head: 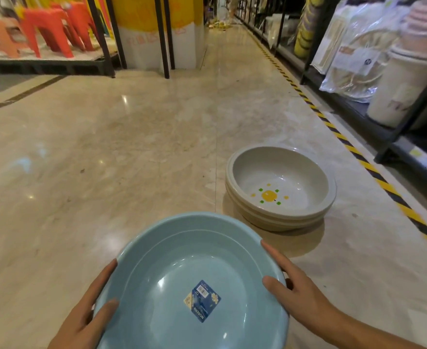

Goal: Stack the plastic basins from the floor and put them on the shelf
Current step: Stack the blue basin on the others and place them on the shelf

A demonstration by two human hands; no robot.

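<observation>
Between our two hands sits the blue basin (192, 280), mouth up, with a printed label (202, 301) stuck to its floor. Our left hand (86, 313) clasps the rim on its side, thumb hooked over the lip and fingers underneath; our right hand (290, 285) does the same opposite, thumb inside, index finger stretched along the rim. So both hands are closed on the one basin, spread to its full width. We judge the basin to be carried clear of the floor, though its underside is out of sight.

Just beyond our right fingertips, a little to the right, the beige basins (280, 187) rest nested on the floor, a yellow flower print in the top one. To nest ours well we should keep it level, centre it over that stack before lowering, and slide the under-rim fingers out as the rims meet.

Farther right of the grip, past the striped floor tape (358, 152), runs the shelf (393, 137) awaiting the finished stack.
</observation>
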